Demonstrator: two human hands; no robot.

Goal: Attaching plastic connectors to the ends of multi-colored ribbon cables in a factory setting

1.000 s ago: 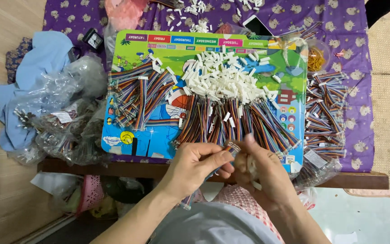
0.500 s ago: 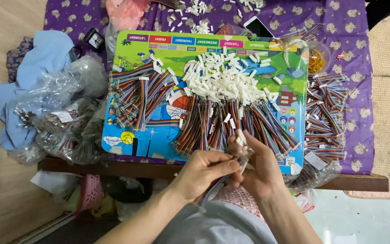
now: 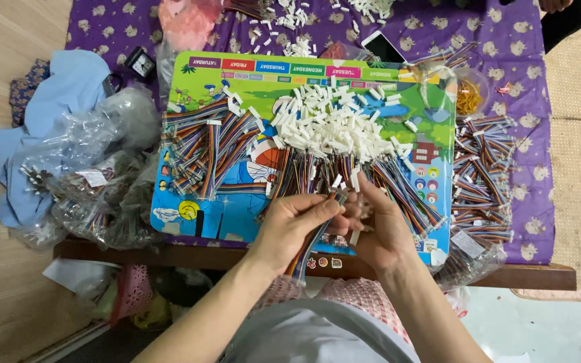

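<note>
My left hand [image 3: 294, 225] grips a multicoloured ribbon cable [image 3: 312, 243] that trails down toward my lap. My right hand [image 3: 378, 225] pinches the cable's upper end, where a small white connector [image 3: 339, 196] sits between the fingertips of both hands. Both hands hover over the near edge of a colourful cartoon board [image 3: 226, 214]. Just beyond them lies a heap of white plastic connectors [image 3: 334, 124] on top of a row of loose ribbon cables [image 3: 398, 185]. A second bundle of finished cables [image 3: 203, 144] lies on the board's left side.
Clear plastic bags with more cables [image 3: 95, 181] and a blue cloth [image 3: 62, 87] sit left of the board. More cable bundles [image 3: 485, 175] lie right, on a purple patterned cloth [image 3: 512, 60]. A phone [image 3: 381, 47], a small container of yellow bits [image 3: 469, 97] and scattered white connectors [image 3: 290, 17] lie further back.
My hands have risen slightly up the board toward the connector heap, and the cable is now held between both hands with its end pinched at the fingertips.
</note>
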